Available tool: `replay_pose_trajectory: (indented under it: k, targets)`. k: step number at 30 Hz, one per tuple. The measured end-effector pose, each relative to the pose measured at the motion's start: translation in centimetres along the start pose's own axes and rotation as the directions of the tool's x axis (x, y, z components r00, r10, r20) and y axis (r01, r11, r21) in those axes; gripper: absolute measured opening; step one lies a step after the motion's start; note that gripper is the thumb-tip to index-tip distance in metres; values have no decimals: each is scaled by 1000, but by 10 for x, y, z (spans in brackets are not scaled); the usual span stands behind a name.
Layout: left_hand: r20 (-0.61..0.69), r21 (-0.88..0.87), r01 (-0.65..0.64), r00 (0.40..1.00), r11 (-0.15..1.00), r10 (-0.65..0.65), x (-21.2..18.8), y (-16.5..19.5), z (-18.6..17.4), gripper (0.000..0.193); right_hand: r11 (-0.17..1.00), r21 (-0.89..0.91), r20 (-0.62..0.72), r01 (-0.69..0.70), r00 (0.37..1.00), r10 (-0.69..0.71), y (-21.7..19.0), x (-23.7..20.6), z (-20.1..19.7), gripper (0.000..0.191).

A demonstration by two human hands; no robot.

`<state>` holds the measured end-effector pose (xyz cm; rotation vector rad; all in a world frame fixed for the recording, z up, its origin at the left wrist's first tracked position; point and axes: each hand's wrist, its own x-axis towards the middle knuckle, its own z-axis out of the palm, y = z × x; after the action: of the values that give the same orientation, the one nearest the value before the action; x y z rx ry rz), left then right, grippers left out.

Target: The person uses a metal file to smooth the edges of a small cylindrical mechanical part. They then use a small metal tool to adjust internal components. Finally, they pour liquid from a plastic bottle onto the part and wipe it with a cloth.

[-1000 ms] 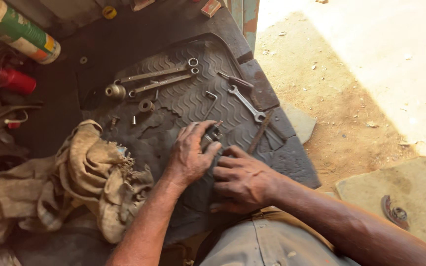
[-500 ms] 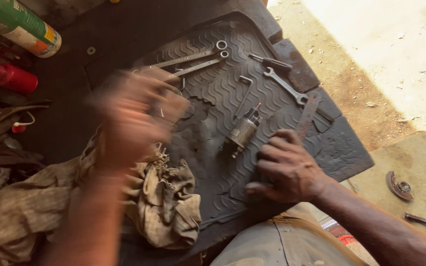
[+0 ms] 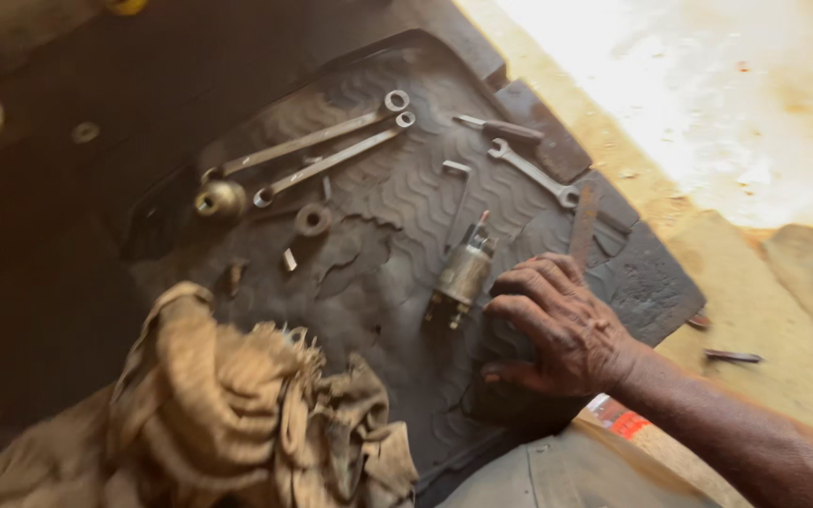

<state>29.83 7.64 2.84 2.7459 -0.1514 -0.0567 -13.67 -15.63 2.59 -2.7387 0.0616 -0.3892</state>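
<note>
My right hand rests palm down on a dark ribbed rubber mat, fingers curled loosely and holding nothing. Just left of its fingertips lies a small metal cylinder part with a wire at its top end. My left hand is out of view. Beyond the cylinder lie two long ring spanners, an open-ended spanner, an L-shaped key and a round socket.
A crumpled tan rag covers the mat's near left corner. A washer-like ring and small bits sit mid-mat. A flat rusty file lies by my fingers. Sandy ground lies to the right, dark floor to the left.
My left hand swept up and left from beside the right one and has left the view. The metal cylinder it covered now lies exposed. My right hand stayed on the mat.
</note>
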Motion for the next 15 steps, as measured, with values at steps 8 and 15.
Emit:
replay_pose_trajectory:
  k: [8, 15]
  targets:
    - [147, 140, 63, 986, 988, -84, 16, -24, 62, 30, 997, -7, 73, -79, 994, 79, -7, -3, -2, 70]
    - [140, 144, 72, 986, 987, -92, 4, -14, 38, 28, 997, -10, 42, -80, 996, 80, -8, -1, -3, 72]
